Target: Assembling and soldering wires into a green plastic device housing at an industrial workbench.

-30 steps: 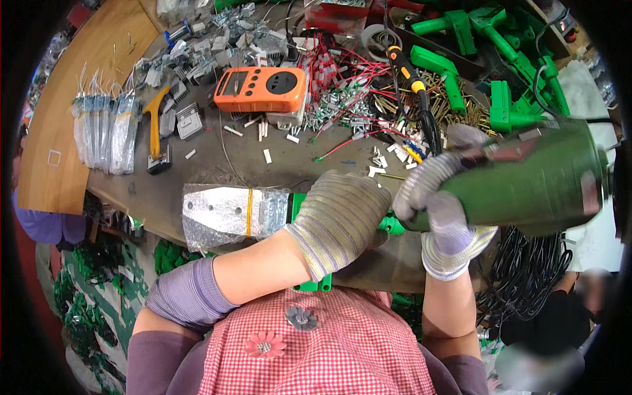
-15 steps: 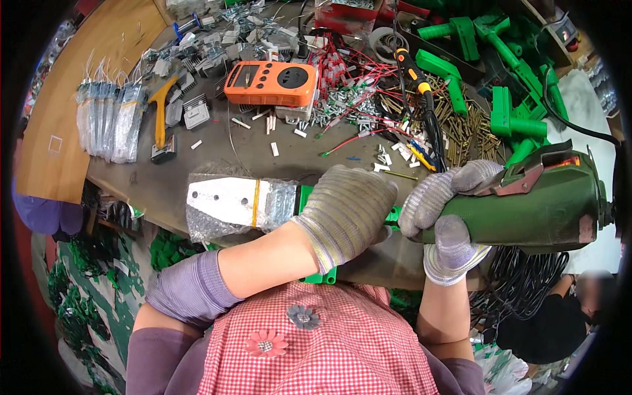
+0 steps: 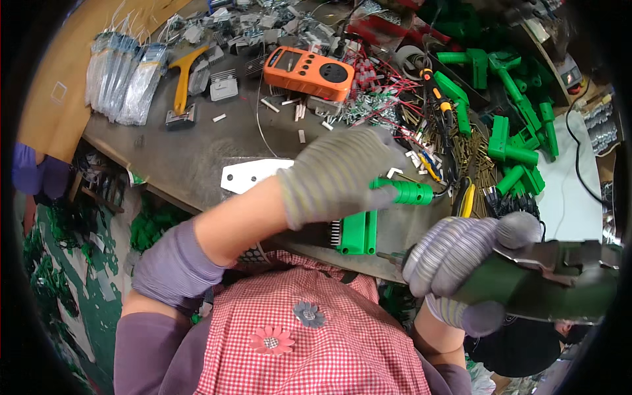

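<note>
My gloved left hand (image 3: 342, 172) is closed over a tool with a ribbed green handle (image 3: 411, 192) and a green plastic housing (image 3: 359, 234). A flat white plate (image 3: 253, 175) with holes sticks out left of the hand, which hides the tool's middle. My gloved right hand (image 3: 454, 263) is wrapped round a dark green power screwdriver (image 3: 526, 283) with a metal lever along its body. Its thin bit points left, near the bench's front edge and apart from the housing. Both hands are slightly blurred.
An orange meter (image 3: 308, 74) lies mid-bench, with a yellow-handled scraper (image 3: 184, 85) to its left. Bagged parts (image 3: 125, 79) lie on a wooden board. Loose screws, red wires and green handle shells (image 3: 523, 141) fill the right side. Yellow-handled pliers (image 3: 467, 199) lie near my right hand.
My right hand has drawn the screwdriver away from the tool, toward me and down. The tool under my left hand has shifted; its green housing and handle show more. The view has shifted too.
</note>
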Demonstrator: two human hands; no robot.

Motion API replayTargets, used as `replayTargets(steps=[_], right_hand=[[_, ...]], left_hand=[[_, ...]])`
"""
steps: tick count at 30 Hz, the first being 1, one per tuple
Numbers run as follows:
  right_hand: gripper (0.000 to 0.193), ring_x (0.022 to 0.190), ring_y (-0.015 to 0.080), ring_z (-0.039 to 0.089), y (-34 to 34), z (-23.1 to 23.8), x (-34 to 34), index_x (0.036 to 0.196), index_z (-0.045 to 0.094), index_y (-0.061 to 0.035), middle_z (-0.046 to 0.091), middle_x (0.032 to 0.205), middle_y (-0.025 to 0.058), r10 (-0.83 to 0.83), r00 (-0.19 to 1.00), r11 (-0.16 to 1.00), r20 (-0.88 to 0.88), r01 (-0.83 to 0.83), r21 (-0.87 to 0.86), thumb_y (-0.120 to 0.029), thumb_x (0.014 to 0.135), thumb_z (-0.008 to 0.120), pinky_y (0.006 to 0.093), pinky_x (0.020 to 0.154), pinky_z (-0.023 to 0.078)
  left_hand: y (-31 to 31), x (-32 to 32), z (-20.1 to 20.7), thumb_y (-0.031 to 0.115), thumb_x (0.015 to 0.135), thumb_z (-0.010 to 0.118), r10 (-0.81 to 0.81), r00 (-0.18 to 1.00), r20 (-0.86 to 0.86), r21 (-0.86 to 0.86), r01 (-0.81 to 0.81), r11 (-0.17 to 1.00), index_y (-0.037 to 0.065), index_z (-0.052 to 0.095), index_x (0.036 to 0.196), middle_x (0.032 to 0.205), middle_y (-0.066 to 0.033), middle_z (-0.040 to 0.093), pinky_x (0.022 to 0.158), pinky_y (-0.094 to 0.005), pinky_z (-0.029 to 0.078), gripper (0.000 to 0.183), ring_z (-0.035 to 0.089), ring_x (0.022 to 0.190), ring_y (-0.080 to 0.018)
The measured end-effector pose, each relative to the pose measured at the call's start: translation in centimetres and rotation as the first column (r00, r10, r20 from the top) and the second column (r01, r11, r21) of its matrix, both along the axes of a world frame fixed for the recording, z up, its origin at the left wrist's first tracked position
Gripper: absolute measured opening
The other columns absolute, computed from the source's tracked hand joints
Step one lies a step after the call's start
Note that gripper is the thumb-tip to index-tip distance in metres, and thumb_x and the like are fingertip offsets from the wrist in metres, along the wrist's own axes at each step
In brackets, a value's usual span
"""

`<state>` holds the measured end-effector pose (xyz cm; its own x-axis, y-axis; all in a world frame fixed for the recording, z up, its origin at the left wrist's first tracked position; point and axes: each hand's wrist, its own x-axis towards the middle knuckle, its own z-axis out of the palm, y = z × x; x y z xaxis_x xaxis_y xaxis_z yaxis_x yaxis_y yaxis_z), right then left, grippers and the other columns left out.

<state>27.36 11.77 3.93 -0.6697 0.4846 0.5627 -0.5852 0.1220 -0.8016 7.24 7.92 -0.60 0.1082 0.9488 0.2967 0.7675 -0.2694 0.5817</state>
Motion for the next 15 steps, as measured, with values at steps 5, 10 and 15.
replayTargets(steps=[5,10,15], right_hand=[[0.062,0.052,0.0228,0.059,-0.9,-2.1,0.8,0.117,0.044,-0.0036,0.057,0.064,0.0109,-0.101,0.969,0.995,0.225,0.100,0.016,-0.036,0.082,0.083,0.0342,0.048,0.051],[0.048,0.061,0.0230,0.062,-2.0,-1.1,-0.9,0.095,0.047,-0.0042,0.063,0.070,0.0130,0.011,0.980,0.990,0.198,0.018,-0.143,-0.033,0.082,0.084,0.0349,0.055,0.053],[0.049,0.065,0.0299,0.065,-0.6,-2.8,0.6,0.098,0.049,-0.0033,0.063,0.070,0.0149,0.010,0.981,0.986,0.193,0.022,-0.164,-0.033,0.081,0.084,0.0400,0.060,0.056]], left_hand=[[-3.0,-2.9,-2.7,0.014,0.076,0.069,-0.167,0.978,0.125,-0.008,0.170,0.985,0.012,0.062,0.128,0.125,-0.0199,0.060,0.094,-0.0467,0.051,0.052,0.061,0.109,-0.0403],[-4.0,-1.7,-3.0,0.005,0.065,0.076,-0.070,0.995,-0.070,0.066,0.074,0.995,0.020,0.061,0.131,0.132,-0.0148,0.059,0.090,-0.0457,0.053,0.070,0.062,0.110,-0.0377],[-4.3,-1.4,-3.4,0.005,0.062,0.077,-0.010,0.999,-0.053,0.092,0.014,0.996,0.022,0.063,0.130,0.132,-0.0120,0.060,0.088,-0.0452,0.054,0.072,0.063,0.106,-0.0369]])
